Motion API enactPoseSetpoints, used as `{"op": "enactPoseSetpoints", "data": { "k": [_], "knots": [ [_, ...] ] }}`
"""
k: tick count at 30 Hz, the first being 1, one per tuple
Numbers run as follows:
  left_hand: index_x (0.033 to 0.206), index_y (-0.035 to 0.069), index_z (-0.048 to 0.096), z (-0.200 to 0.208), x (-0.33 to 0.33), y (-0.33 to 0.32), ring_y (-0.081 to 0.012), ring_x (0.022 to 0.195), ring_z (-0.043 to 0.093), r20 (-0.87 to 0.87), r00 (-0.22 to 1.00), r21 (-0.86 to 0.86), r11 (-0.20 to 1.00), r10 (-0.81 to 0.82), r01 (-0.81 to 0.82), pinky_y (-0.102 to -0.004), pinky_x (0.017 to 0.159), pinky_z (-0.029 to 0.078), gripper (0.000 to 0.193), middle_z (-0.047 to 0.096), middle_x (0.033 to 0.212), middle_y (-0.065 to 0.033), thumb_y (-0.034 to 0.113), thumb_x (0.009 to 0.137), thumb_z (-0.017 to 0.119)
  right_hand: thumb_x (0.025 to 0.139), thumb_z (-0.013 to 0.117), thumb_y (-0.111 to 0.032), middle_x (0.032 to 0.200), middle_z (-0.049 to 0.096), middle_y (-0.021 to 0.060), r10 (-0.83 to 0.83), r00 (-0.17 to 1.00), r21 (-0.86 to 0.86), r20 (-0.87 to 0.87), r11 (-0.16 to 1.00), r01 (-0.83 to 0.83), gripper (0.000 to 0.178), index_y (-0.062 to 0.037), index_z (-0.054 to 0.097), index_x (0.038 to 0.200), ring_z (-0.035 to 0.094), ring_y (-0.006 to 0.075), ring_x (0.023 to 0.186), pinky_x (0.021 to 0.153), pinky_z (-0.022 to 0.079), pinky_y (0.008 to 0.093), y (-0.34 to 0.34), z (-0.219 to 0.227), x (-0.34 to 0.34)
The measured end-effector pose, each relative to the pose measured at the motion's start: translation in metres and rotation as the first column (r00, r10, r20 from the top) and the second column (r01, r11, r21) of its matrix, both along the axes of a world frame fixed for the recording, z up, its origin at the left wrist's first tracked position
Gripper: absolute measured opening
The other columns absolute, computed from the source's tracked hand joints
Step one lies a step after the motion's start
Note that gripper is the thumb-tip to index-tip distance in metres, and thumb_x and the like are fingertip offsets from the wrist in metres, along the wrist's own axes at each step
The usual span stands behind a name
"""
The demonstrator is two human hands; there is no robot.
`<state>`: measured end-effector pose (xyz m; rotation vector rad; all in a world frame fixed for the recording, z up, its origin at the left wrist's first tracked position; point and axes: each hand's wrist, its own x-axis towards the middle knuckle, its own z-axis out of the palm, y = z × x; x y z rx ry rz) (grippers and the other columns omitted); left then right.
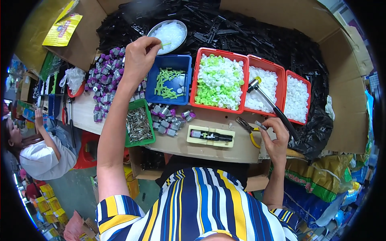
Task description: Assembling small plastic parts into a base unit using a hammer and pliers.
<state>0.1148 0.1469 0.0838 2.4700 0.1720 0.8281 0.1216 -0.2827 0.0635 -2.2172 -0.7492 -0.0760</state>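
Observation:
My left hand (141,55) reaches to the far side of the bench, fingertips pinched on a small light-green plastic piece (166,44). That piece is over a round metal bowl (186,33) of whitish, glistening material; whether they touch I cannot tell. At the right, my right hand (276,138) is closed with a small grey-white piece (260,125) between thumb and fingers; its exact kind is unclear. Yellow-handled pliers (253,138) lie just left of that hand. Between my arms, a cream holder (193,139) cradles a black elongated part (220,137) with small white and grey bits.
A blue bin (181,76) holds green pieces; a green bin (152,134), metal pins. Red bins (197,78) hold white and green caps. A hammer (270,100) leans across them. Purple-grey parts (105,78) and black parts (241,34) are heaped behind. Another person (44,156) sits left.

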Motion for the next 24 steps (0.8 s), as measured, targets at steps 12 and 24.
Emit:
{"op": "enactPoseSetpoints", "data": {
  "k": [12, 24],
  "knots": [
    [0.09, -0.003, 0.069, 0.009, -0.086, -0.12, -0.024, 0.075, 0.066, -0.094, 0.948, -0.328, 0.908, -0.305, 0.259, -0.0327, 0.065, 0.051, 0.009, 0.068, 0.083, -0.0134, -0.002, 0.081, 0.069, 0.076, 0.076, 0.006, 0.092, 0.065, 0.011, 0.299, 0.954, 0.283, 0.002, 0.915, -0.287, 0.021, 0.0014, 0.067, 0.095, 0.066, 0.0205, 0.081, 0.069, 0.053, 0.0295, 0.084, 0.017, -0.006],
    [0.089, -0.003, 0.068, 0.0, -0.104, -0.136, -0.0221, 0.076, 0.066, -0.043, 0.92, -0.372, 0.861, -0.389, 0.346, -0.0312, 0.065, 0.05, 0.009, 0.068, 0.083, -0.0106, -0.004, 0.08, 0.071, 0.074, 0.075, 0.008, 0.09, 0.066, 0.0109, 0.356, 0.932, 0.153, 0.07, 0.919, -0.363, 0.023, 0.0009, 0.067, 0.094, 0.066, 0.0226, 0.081, 0.069, 0.053, 0.0315, 0.079, 0.016, -0.019]
  ]
}}
